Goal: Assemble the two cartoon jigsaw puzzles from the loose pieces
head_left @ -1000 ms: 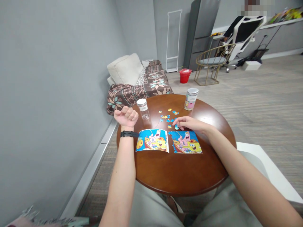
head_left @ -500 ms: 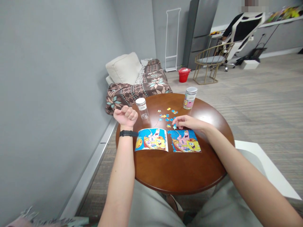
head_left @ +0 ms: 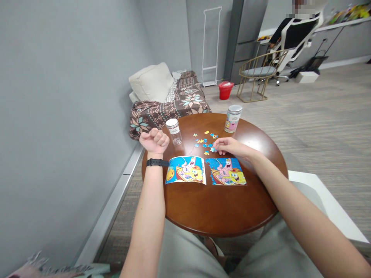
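Note:
On the round brown table (head_left: 214, 216), my left hand (head_left: 155, 140) is curled into a fist with nothing visible in it, beside a clear jar (head_left: 175, 133) with a white lid. My right hand (head_left: 226, 146) pinches a light-blue puzzle piece (head_left: 213, 149) at the near edge of the loose pieces (head_left: 205, 141). Just below it lies the partly joined puzzle (head_left: 227, 172), its left edge uneven. A printed picture sheet (head_left: 187, 170) with the same cartoon lies to the puzzle's left.
A second jar (head_left: 233, 119) with a silver lid stands at the table's back right. Beyond are a covered sofa (head_left: 185, 92), a red bin (head_left: 225, 90), a gold-framed chair (head_left: 257, 72) and a person seated in an office chair (head_left: 301, 34).
My right hand has moved slightly up, away from the joined puzzle and closer to the loose pieces, with the light-blue piece at its fingertips. My left hand stays in a fist.

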Tool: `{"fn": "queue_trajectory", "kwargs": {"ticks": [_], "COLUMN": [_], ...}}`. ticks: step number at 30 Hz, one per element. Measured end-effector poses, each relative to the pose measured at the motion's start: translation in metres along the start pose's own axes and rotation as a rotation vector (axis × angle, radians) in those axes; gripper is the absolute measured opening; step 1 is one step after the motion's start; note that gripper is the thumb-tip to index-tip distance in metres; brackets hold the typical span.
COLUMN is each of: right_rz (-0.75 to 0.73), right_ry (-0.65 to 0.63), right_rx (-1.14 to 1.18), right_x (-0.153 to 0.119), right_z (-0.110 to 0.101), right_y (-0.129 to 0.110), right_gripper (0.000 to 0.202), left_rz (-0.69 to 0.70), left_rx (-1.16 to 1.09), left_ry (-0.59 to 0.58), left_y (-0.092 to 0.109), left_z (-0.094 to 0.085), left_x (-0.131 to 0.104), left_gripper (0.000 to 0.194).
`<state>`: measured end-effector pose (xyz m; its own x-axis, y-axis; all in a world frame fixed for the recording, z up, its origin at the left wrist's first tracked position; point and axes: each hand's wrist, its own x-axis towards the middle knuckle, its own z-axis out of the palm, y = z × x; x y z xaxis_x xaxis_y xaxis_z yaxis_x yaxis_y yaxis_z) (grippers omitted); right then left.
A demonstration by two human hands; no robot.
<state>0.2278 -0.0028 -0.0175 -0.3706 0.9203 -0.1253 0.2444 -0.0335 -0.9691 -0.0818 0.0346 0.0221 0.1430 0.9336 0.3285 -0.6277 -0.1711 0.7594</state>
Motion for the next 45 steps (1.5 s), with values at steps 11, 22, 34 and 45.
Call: {"fn": "queue_trajectory", "kwargs": {"ticks": [11, 22, 34, 45], "right_rz": [-0.010, -0.029, -0.009, 0.029], "right_ry": [0.120, 0.196, 0.237, 0.355], "right_rx": [-0.002, 0.039, 0.036, -0.114], "right_x": [0.001, 0.002, 0.006, 0.009], "right_z": [-0.002, -0.006, -0.009, -0.012], "right_y": [-0.002, 0.000, 0.005, 0.013], "right_gripper": [0.023, 0.030, 0.028, 0.017], "left_rz": [-0.187, -0.678, -0.723, -0.834], "left_rx": [-0.008, 0.407, 1.081, 1.158], "left_ry": [-0.047, -0.384, -0.619, -0.686], "left_y": [-0.001, 0.000, -0.017, -0.019], "left_z": [0.004, 0.004, 0.004, 0.017], "left_x": [0.002, 0.005, 0.002, 0.002], "left_gripper": [0.045, 0.036, 0.040, 0.046]}}
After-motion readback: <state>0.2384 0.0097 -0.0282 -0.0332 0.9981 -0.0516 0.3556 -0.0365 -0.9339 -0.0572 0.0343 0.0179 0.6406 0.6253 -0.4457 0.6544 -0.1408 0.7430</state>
